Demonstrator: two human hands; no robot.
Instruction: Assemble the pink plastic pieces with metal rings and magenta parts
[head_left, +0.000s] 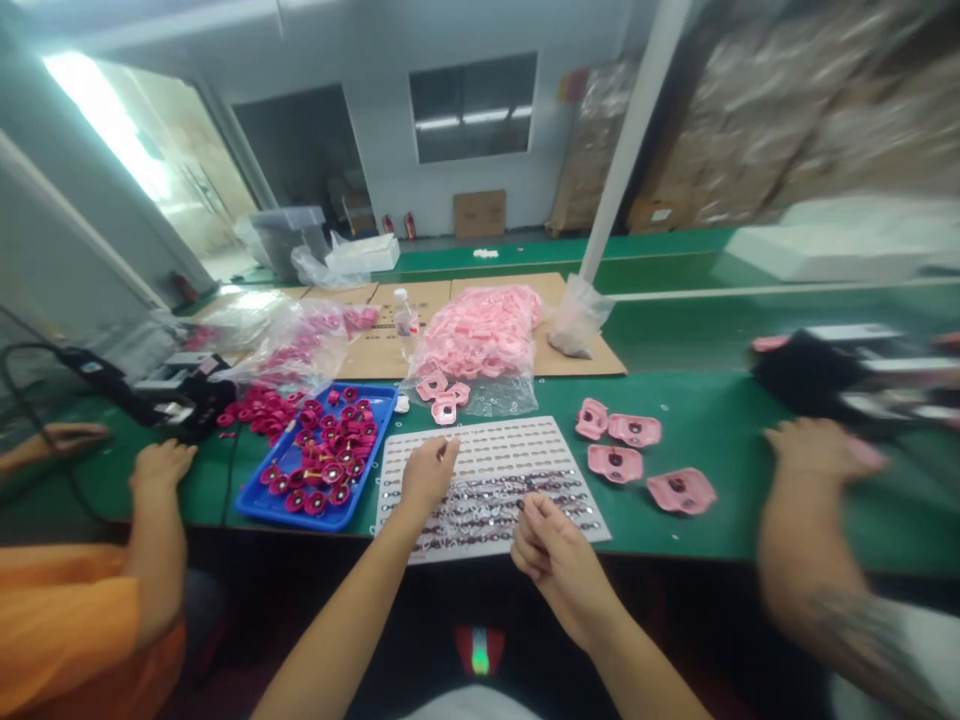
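My left hand rests over the white perforated tray of small metal parts, fingers curled in a pinch at its upper left area. What it pinches is too small to make out. My right hand hovers at the tray's near edge with its fingers closed together, and whatever is inside them is hidden. Several pink plastic pieces lie on the green table to the right of the tray. A blue bin of magenta round parts sits just left of the tray.
A clear bag of pink parts lies on cardboard behind the tray, beside a water bottle. A person in orange sits at left, hand on the table. Another person's arm reaches in at right near a black device.
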